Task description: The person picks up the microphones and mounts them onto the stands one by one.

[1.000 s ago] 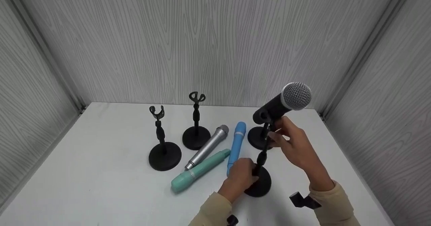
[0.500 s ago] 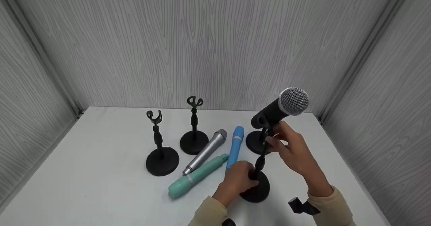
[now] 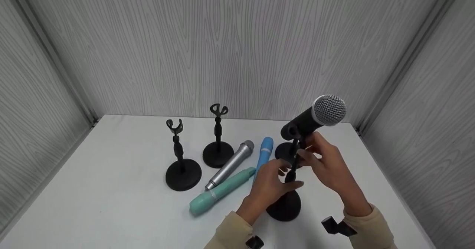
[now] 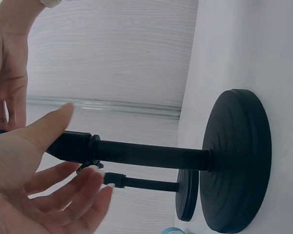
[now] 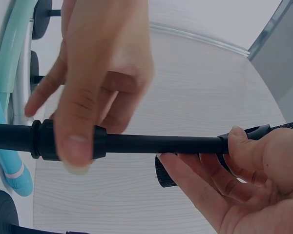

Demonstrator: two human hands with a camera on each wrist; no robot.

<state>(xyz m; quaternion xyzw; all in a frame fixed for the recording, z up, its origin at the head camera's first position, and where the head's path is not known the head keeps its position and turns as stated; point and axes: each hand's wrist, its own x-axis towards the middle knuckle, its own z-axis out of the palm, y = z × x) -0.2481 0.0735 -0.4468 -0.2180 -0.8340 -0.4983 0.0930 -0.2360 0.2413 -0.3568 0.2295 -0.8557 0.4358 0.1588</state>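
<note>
A black microphone point(image 3: 305, 121) with a silver mesh head sits tilted in the clip of a black desk microphone stand point(image 3: 286, 208). The stand's round base rests on the table near the front right. My right hand point(image 3: 329, 167) pinches the upper pole just under the clip, thumb and fingers on it. Lower down, my left hand point(image 3: 268, 185) is around the thick collar point(image 4: 71, 146), its thumb stretched across one side and its fingers loosely spread on the other. In the left wrist view its thumb and fingertips stand apart; contact with the collar is unclear.
Left of the stand lie a green microphone point(image 3: 220, 190), a silver microphone point(image 3: 231, 165) and a blue microphone point(image 3: 265, 153). Two bare-clipped stands point(image 3: 183, 174) point(image 3: 218, 154) stand farther left. Another stand's base point(image 3: 284, 150) shows behind the held one. Grey wood-grain panels point(image 3: 237, 48) enclose the white table.
My left hand has risen from the stand's base to the collar, and its fingers have spread. The right hand keeps its pinch below the clip. The view shifts slightly.
</note>
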